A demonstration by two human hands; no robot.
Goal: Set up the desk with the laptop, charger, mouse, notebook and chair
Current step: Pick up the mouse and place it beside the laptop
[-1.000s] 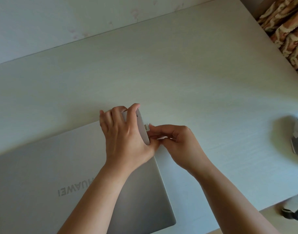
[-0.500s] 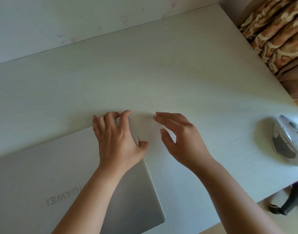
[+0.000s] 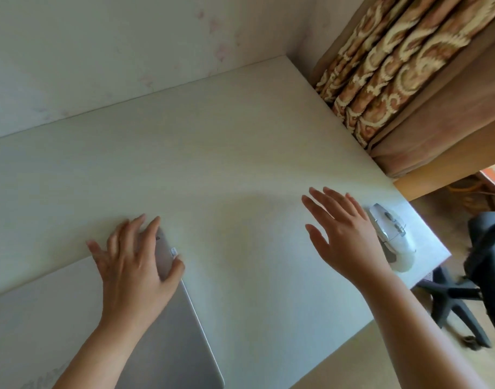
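A closed silver laptop lies on the pale desk at the lower left. My left hand rests flat on the laptop's far right corner, fingers spread, beside a small white plug seated in the laptop's right edge. My right hand hovers open above the desk, fingers spread, just left of a white mouse that sits near the desk's right corner. A dark office chair stands on the floor beyond that corner.
A pale wall runs along the desk's far edge. A patterned brown curtain hangs at the desk's right end. The chair's star base spreads over the wooden floor near the desk's front right corner.
My right hand has left the laptop's edge and moved right toward the mouse. My left hand has flattened on the laptop corner. The view has swung right, showing the chair.
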